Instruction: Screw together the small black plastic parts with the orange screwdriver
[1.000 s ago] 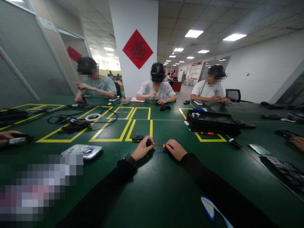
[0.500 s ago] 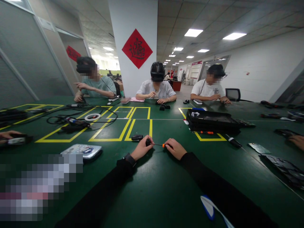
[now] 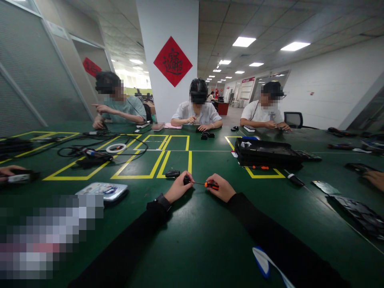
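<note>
My right hand (image 3: 221,189) is closed around the black-and-orange handle of a screwdriver (image 3: 213,186), whose thin shaft points left. Pinched in my left hand (image 3: 179,188) is a small black cylindrical part (image 3: 186,179); the screwdriver's tip reaches it, though the exact contact is too small to make out. Just beyond my left hand, another black cylindrical piece (image 3: 172,174) lies on the green table (image 3: 192,232). Both hands are close to the tabletop, a short shaft's length apart.
A black tray-like case (image 3: 270,154) sits at right, with an orange-handled tool (image 3: 260,167) before it. Black cables (image 3: 90,152) and a white ring (image 3: 116,148) lie left. A phone-like device (image 3: 105,191) is nearer. Three people sit opposite; others' hands show at both edges.
My right fingers have shifted on the screwdriver, so more of its orange-and-black handle shows. My left hand keeps its hold on the black part.
</note>
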`<state>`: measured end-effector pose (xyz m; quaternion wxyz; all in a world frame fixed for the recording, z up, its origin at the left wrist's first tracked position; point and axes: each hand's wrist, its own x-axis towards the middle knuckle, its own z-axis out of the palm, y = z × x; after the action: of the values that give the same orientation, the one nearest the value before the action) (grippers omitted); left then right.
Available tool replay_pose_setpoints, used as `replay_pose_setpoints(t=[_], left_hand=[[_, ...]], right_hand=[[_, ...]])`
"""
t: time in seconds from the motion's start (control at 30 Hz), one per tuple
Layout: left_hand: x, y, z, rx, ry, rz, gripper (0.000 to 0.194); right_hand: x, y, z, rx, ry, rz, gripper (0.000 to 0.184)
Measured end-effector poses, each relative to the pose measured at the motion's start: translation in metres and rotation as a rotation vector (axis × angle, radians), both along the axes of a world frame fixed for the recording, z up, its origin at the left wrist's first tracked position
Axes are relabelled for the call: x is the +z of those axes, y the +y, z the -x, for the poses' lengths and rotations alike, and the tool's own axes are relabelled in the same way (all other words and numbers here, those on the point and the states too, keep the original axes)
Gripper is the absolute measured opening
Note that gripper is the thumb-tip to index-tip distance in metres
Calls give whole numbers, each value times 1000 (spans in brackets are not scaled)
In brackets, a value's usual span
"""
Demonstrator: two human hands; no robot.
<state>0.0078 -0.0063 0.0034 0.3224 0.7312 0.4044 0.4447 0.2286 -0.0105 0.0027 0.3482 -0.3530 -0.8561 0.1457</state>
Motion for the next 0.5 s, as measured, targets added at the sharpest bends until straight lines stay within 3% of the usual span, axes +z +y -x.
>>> replay_pose_setpoints(t=[0.5], left_hand=[[0, 2, 0, 12, 12, 14, 9]], right_hand=[[0, 2, 0, -29, -20, 55, 20]])
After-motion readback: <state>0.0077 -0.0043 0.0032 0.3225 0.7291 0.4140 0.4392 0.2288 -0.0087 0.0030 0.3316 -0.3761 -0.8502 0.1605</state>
